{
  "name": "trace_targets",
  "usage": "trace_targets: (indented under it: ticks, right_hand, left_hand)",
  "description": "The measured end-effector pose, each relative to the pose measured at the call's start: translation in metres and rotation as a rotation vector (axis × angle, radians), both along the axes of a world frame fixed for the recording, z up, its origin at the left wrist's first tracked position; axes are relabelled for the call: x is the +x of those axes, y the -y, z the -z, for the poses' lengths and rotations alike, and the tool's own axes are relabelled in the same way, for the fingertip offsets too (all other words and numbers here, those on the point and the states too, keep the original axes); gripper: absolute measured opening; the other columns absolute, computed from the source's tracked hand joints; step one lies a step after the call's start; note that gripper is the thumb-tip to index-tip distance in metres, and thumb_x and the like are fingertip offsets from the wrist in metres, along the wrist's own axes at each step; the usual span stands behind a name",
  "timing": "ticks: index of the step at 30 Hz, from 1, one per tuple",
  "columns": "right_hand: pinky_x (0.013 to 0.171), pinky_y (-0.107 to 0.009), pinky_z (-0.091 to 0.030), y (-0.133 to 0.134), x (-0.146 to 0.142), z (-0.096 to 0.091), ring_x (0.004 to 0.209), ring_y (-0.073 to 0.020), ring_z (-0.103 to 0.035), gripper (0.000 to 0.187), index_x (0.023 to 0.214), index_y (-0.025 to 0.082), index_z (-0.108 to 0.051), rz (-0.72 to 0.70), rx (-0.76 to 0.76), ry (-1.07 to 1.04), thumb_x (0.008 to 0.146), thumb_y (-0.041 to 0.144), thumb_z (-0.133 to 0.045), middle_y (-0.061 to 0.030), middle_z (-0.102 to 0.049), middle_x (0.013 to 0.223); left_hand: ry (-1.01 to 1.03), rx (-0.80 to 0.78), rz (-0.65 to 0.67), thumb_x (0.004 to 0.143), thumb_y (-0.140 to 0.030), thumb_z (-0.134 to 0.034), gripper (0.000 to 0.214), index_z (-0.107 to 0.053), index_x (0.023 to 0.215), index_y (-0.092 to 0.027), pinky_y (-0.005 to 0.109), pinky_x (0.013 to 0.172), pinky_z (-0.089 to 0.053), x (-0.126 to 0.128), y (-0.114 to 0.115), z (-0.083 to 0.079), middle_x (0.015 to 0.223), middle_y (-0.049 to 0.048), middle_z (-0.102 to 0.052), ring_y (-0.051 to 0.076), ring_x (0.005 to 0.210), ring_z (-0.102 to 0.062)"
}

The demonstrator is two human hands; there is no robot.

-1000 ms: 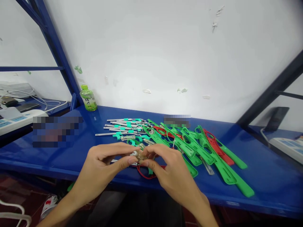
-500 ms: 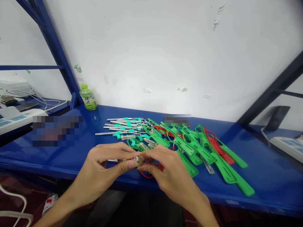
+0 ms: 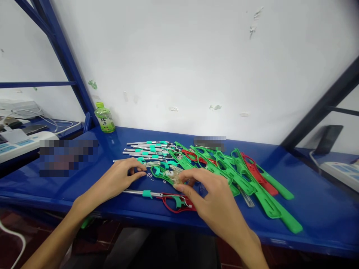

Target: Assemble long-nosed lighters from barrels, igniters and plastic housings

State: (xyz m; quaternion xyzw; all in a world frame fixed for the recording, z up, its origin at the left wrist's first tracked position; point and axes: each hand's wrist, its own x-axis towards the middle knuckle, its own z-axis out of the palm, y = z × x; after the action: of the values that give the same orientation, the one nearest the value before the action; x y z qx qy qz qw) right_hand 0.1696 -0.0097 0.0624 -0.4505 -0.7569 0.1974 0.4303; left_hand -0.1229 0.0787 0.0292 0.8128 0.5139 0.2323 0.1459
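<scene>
My right hand [image 3: 210,190] pinches a small, translucent brownish piece with a white part [image 3: 175,176] between thumb and fingers; its exact kind is unclear. Left of it, my left hand [image 3: 122,177] is just above the table, thumb and fingers apart, beside several tiny clear bits [image 3: 149,175]. Below the hands lies a red lighter handle half [image 3: 169,204] with a teal trigger [image 3: 178,202] and a metal tube [image 3: 134,192] reaching left. A green handle half [image 3: 159,172] is between my hands, partly covered by the held piece.
Metal lighter tubes with teal parts [image 3: 146,152] lie behind my hands. Green handle halves [image 3: 265,198] and a red one [image 3: 259,175] are piled to the right, near clear tanks [image 3: 246,196]. A green bottle [image 3: 105,117] stands at the back left of the blue table [image 3: 316,201].
My hands were together on the small piece; now they are apart. My left hand has let go and moved left, while my right hand keeps the piece. The red handle shows more fully.
</scene>
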Motion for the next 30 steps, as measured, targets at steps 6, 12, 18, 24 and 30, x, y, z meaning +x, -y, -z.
trace_targets:
  ticks: [6, 12, 18, 24, 30]
  right_hand:
    - [0.081, -0.033, -0.051, 0.000, -0.003, 0.002, 0.088, -0.0191, -0.073, 0.006, 0.096, 0.030, -0.074, 0.006, -0.010, 0.031, 0.097, 0.024, -0.077, 0.0059, -0.081, 0.098]
    - [0.079, -0.032, -0.049, 0.000, -0.004, 0.003, 0.086, -0.0185, -0.072, 0.006, 0.096, 0.029, -0.073, -0.016, -0.010, 0.048, 0.099, 0.025, -0.075, 0.0064, -0.080, 0.097]
    - [0.078, -0.033, -0.049, -0.001, -0.004, 0.004, 0.084, -0.0180, -0.071, 0.005, 0.096, 0.029, -0.073, -0.024, -0.021, 0.058, 0.099, 0.026, -0.076, 0.0062, -0.081, 0.098]
    - [0.078, -0.033, -0.049, -0.002, -0.005, 0.003, 0.084, -0.0179, -0.071, 0.005, 0.096, 0.029, -0.073, -0.011, -0.017, 0.064, 0.100, 0.026, -0.074, 0.0061, -0.080, 0.097]
    - [0.078, -0.032, -0.049, -0.001, -0.004, 0.004, 0.084, -0.0176, -0.071, 0.004, 0.097, 0.030, -0.073, 0.006, -0.023, 0.067, 0.101, 0.028, -0.073, 0.0064, -0.080, 0.098]
  left_hand:
    - [0.008, -0.015, 0.057, 0.096, -0.044, -0.065, 0.025, -0.082, 0.098, -0.026, 0.029, 0.074, -0.050, 0.010, 0.001, 0.003, 0.094, 0.0026, -0.079, 0.022, 0.082, -0.069]
    - [0.013, -0.015, 0.061, 0.097, -0.041, -0.063, 0.025, -0.080, 0.092, -0.024, 0.028, 0.070, -0.048, 0.014, 0.001, 0.001, 0.091, 0.0031, -0.077, 0.020, 0.076, -0.066]
    - [0.008, -0.016, 0.054, 0.098, -0.043, -0.061, 0.027, -0.078, 0.093, -0.024, 0.029, 0.070, -0.047, 0.015, 0.004, 0.001, 0.090, 0.0028, -0.076, 0.021, 0.075, -0.065]
    - [0.018, -0.002, 0.030, 0.100, -0.045, -0.059, 0.029, -0.076, 0.096, -0.023, 0.029, 0.067, -0.046, 0.017, 0.004, 0.001, 0.089, 0.0027, -0.077, 0.020, 0.073, -0.064]
    - [0.063, -0.003, 0.006, 0.100, -0.049, -0.058, 0.032, -0.074, 0.094, -0.022, 0.028, 0.063, -0.045, 0.018, 0.007, -0.002, 0.089, 0.0032, -0.077, 0.020, 0.071, -0.064]
